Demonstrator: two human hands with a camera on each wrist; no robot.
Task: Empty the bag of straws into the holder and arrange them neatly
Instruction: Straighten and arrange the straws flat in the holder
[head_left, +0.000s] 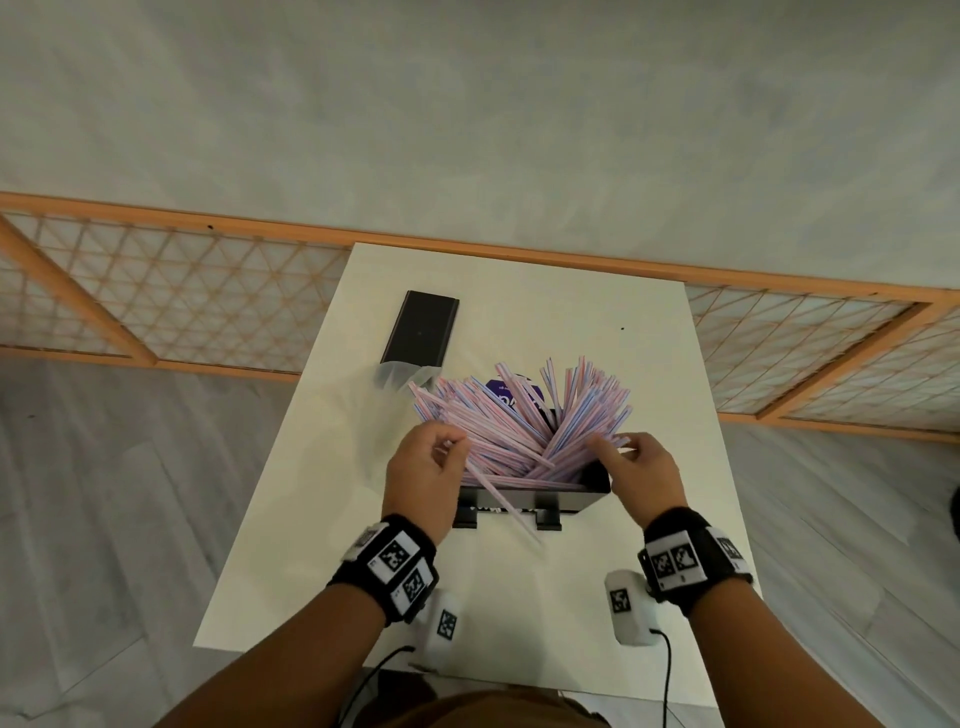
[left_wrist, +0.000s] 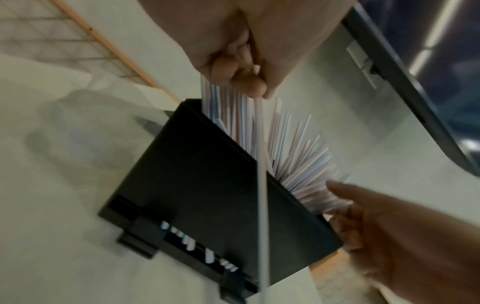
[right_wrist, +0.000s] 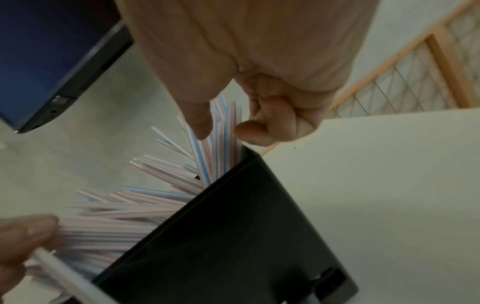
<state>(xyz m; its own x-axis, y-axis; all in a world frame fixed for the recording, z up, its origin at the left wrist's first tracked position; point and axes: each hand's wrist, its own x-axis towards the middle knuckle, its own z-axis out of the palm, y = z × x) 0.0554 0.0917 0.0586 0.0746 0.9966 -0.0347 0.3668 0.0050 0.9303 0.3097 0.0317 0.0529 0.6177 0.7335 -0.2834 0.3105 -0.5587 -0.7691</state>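
A black straw holder (head_left: 535, 496) stands near the table's front, with several pink-and-blue striped straws (head_left: 519, 421) fanning untidily out of its top. My left hand (head_left: 452, 447) is at the fan's left side and pinches a single straw (head_left: 501, 501) that slants down across the holder's front. In the left wrist view its curled fingers (left_wrist: 246, 82) pinch that straw (left_wrist: 261, 174). My right hand (head_left: 613, 449) is at the fan's right side. In the right wrist view its thumb (right_wrist: 200, 121) and curled fingers (right_wrist: 259, 129) close on a bunch of straws (right_wrist: 223, 144) above the holder (right_wrist: 246, 236).
A black lid (head_left: 421, 327) lies flat at the back left of the white table (head_left: 597, 322). The clear empty bag (head_left: 402, 375) lies just in front of it, and a purple label (head_left: 511, 397) shows behind the straws. A wooden lattice rail (head_left: 182, 306) runs behind the table.
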